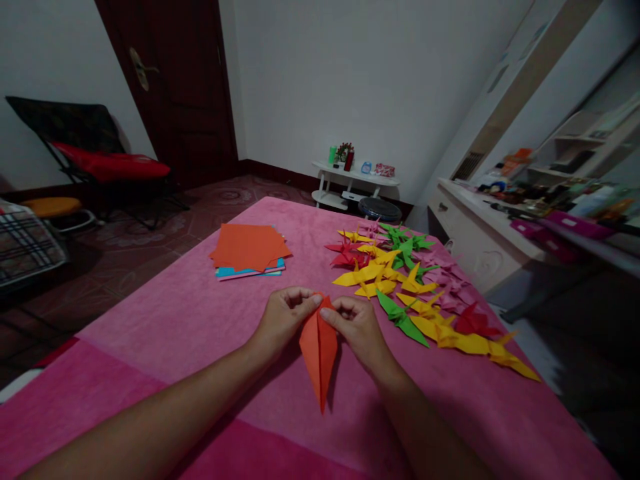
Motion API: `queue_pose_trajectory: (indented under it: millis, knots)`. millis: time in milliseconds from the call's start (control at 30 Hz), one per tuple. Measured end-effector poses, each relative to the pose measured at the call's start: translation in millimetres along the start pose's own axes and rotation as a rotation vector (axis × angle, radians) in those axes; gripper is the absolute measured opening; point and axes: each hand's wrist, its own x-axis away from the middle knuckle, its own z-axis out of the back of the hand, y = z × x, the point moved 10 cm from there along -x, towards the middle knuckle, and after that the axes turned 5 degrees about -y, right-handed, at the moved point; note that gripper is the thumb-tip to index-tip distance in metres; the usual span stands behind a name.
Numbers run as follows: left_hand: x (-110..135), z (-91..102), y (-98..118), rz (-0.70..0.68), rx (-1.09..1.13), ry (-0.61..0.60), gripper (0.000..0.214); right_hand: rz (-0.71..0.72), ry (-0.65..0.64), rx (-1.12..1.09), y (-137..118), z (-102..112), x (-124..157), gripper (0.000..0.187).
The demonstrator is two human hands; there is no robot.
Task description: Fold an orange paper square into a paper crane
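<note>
Hands: The left hand (283, 319) and right hand (356, 325) meet low over the pink-covered table (175, 313). Fingers are curled in, and each thumb and forefinger is pinched tight on the wide end of the orange folded paper (319, 350).
Paper: It is a long, narrow kite shape. Its wide end sits between the 2 hands, and its sharp tip points back toward the person, on or just above the cloth.
Why so held: The 2 pinches appear to keep the layers pressed together while the table carries the rest.
Stack: The flat sheets (249, 248), orange on top with blue and pink edges beneath, lie beyond the left hand, apparently kept near as a supply.
Folded birds: The paper birds (400, 287), yellow, green, red and pink, spread beyond and to the right of the right hand, well apart from the stack.
Hard to make out: Fingertips cover the paper's top edge, so its layers cannot be counted. The pink birds blend into the cloth. The dresser (480, 227) clutter far right is blurred, and the room is dim.
</note>
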Motion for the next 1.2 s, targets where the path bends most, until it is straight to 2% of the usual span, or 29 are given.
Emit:
queue_pose_trajectory:
  millis: [133,333,400,500,633,733,933,1100,1200]
  knots:
    - [0,6.9,0,-0.012,-0.070,0.035,0.031,-0.051,-0.073,-0.080,8,-8,1,0.027]
    - [0,3.6,-7,0.016,-0.035,-0.033,0.039,-0.108,-0.113,-0.163,13,-11,2,0.028]
    - [0,0.0,-8,0.026,0.010,-0.071,0.040,-0.109,-0.109,-0.167,12,-10,2,0.028]
    - [1,-4.0,-1,-0.017,0.049,-0.127,0.032,-0.091,-0.098,-0.157,11,-6,1,0.028]
    - [-1,-6.2,10,-0.079,-0.003,-0.218,0.036,-0.061,-0.097,-0.148,9,-2,0,0.030]
    - [-6,-4.4,10,-0.059,-0.050,-0.269,0.027,-0.052,-0.105,-0.131,8,-1,-2,0.029]
    - [-11,-8.3,12,0.007,-0.087,-0.400,0.028,0.027,-0.130,-0.022,-7,-1,-3,0.027]
    - [-6,-14.0,16,0.069,-0.270,-0.544,0.025,0.028,-0.181,0.089,-12,-8,0,0.023]
    - [-5,-12.8,18,0.072,-0.386,-0.580,0.022,0.027,-0.205,0.112,-12,-12,2,0.023]
